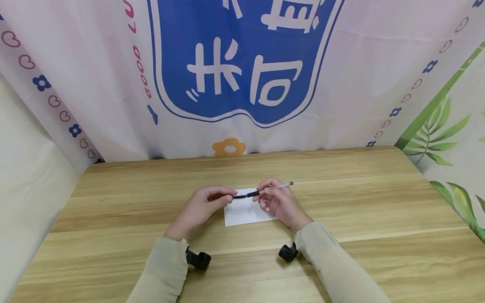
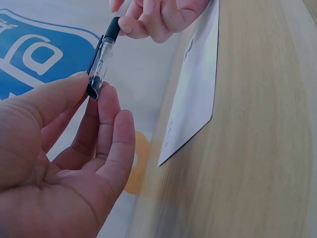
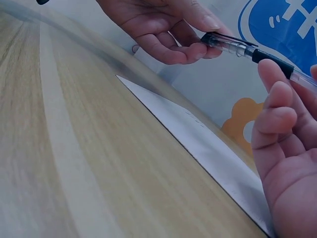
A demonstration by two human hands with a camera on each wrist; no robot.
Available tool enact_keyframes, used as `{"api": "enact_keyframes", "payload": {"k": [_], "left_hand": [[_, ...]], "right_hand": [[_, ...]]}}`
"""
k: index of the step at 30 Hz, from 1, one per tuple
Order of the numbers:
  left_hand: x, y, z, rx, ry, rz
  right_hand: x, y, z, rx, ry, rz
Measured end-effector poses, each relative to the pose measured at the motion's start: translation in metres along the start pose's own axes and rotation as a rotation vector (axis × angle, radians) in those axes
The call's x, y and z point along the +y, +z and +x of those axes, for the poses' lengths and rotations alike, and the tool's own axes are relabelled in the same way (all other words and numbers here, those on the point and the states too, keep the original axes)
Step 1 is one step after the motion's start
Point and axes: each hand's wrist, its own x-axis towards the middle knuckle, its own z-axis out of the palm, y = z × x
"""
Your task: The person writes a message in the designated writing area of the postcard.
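Note:
A gel pen [image 1: 253, 194] with a clear barrel and black grip is held level between both hands, over a white sheet of paper [image 1: 242, 213]. My left hand [image 1: 198, 210] pinches the end of the clear pen cap [image 2: 102, 60], which has a black clip, between thumb and fingers. The cap sits over the tip end, up against the black grip [image 3: 272, 64]. From the other side, my right hand [image 1: 285, 205] holds the barrel just behind that grip, its lower fingers loosely curled. The barrel's far end sticks out past the right hand.
The paper lies flat on a wood-grain table [image 1: 143, 186], with small dark print or writing on it. Black wrist mounts [image 1: 199, 260] show below both sleeves. A printed cloth [image 1: 107, 86] hangs along the table's back edge, with more patterned cloth at the sides.

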Motion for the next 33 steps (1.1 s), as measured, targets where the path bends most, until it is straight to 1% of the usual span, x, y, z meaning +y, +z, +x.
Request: {"api": "enact_keyframes", "payload": {"k": [6, 12, 18, 22, 26, 33], "left_hand": [[0.0007, 0.0003, -0.0005, 0.007, 0.014, -0.005], [-0.0001, 0.0001, -0.0007, 0.016, 0.007, -0.023], [-0.0020, 0.0008, -0.0002, 0.005, -0.012, -0.080], [-0.0026, 0.0015, 0.0003, 0.010, -0.015, -0.099], [-0.0003, 0.0030, 0.0005, 0.016, -0.021, -0.119], [0.0053, 0.0078, -0.0002, 0.025, -0.047, -0.201]], "right_hand": [[0.0015, -0.0005, 0.0005, -0.015, -0.011, -0.008], [0.0027, -0.0022, 0.0012, -0.040, -0.024, -0.026], [0.0034, -0.0026, 0.0010, -0.036, -0.030, -0.023], [0.0034, -0.0021, 0.0006, -0.033, -0.030, -0.020], [0.0018, -0.0014, 0.0000, -0.032, -0.044, -0.004], [-0.0007, -0.0010, -0.0018, -0.041, -0.065, 0.032]]}}
